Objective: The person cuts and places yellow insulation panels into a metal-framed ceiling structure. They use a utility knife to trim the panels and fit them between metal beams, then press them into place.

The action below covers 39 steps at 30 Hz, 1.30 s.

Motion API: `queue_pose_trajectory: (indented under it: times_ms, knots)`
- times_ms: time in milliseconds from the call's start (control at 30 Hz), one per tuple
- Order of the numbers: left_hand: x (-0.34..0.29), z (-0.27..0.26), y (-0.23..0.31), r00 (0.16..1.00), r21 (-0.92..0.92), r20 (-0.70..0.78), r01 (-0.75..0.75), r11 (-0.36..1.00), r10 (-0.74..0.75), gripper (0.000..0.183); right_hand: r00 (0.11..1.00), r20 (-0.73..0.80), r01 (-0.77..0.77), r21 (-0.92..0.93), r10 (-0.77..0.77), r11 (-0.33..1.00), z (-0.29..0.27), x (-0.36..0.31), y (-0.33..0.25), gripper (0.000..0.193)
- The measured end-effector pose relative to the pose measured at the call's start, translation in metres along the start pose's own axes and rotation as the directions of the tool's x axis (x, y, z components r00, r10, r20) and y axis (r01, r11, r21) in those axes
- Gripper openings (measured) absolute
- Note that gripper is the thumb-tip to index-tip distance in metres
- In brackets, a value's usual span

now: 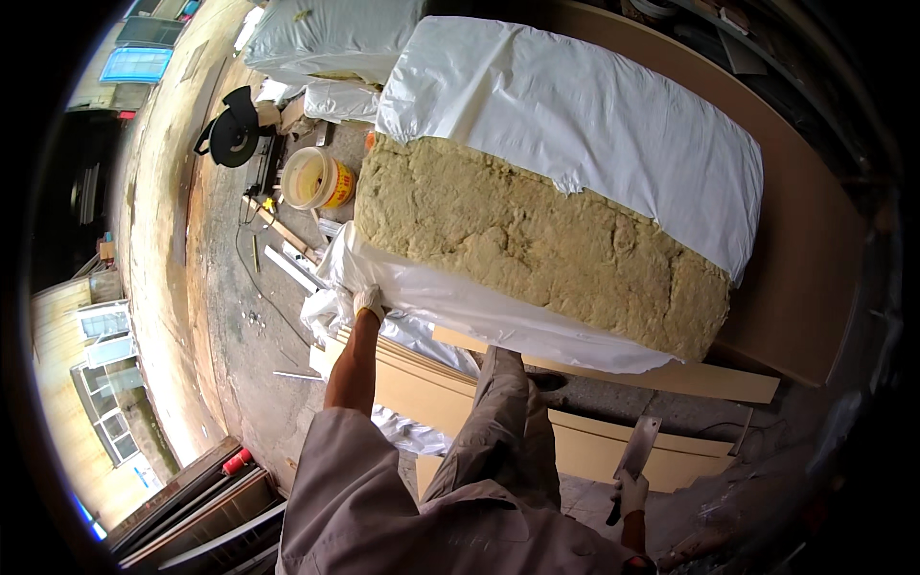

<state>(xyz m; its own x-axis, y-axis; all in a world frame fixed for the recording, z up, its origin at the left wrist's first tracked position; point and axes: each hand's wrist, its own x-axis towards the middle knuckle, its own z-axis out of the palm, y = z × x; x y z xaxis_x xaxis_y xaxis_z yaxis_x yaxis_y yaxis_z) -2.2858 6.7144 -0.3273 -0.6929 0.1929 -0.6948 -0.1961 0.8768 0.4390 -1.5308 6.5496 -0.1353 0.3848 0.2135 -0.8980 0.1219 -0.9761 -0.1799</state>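
Observation:
In front of me stands a large bale of yellowish mineral wool (pixel 517 225), its front face bare. White plastic wrapping (pixel 565 105) still covers the top, and a torn sheet hangs loose along the lower front. My left hand (pixel 368 300), in a pale glove, is closed on the loose plastic sheet (pixel 337 268) at the bale's lower left corner. Low on the right, away from the bale, my gloved right hand (pixel 631 491) grips a cleaver-like knife by its dark handle. Its broad rectangular blade (pixel 639 445) points toward the bale.
Tan boards (pixel 412 379) lie around my legs. To the left are a bucket (pixel 311 179), a black cut-off saw (pixel 233 129), a cable and metal strips on the floor. Another wrapped bale (pixel 331 38) stands at the far left; a brown panel (pixel 805 259) lies behind at right.

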Motion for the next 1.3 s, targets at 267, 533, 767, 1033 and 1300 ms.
queue_pose_trajectory:
  times_ms: [267, 533, 767, 1033, 1300]
  knots:
    - [-0.022, 0.118, -0.095, 0.904, 0.599, -0.236, -0.154, 0.786, 0.357, 0.065, 0.997, -0.073, -0.011, -0.157, 0.0, 0.988, 0.007, -0.02, -0.037, 0.038]
    - [-0.193, 0.178, 0.072, 0.753, -0.784, 0.619, 0.57, 0.247, 0.225, 0.102, 0.981, -0.193, 0.023, 0.092, -0.004, 0.995, 0.005, -0.05, 0.024, 0.038]
    - [-0.172, 0.172, 0.114, 0.686, -0.565, 0.727, 0.625, 0.539, -0.032, 0.103, 0.975, -0.219, 0.019, 0.241, 0.035, 0.97, 0.012, -0.082, 0.083, 0.026]
    - [-0.157, 0.174, 0.117, 0.698, -0.431, 0.711, 0.526, 0.733, -0.083, 0.095, 0.952, -0.264, -0.009, 0.481, 0.155, 0.877, 0.025, -0.084, 0.198, 0.016]
    - [-0.209, 0.1, 0.154, 0.755, -0.568, 0.656, 0.473, 0.674, 0.024, 0.104, 0.958, -0.209, -0.021, 0.632, 0.197, 0.775, 0.054, -0.072, 0.224, 0.01]
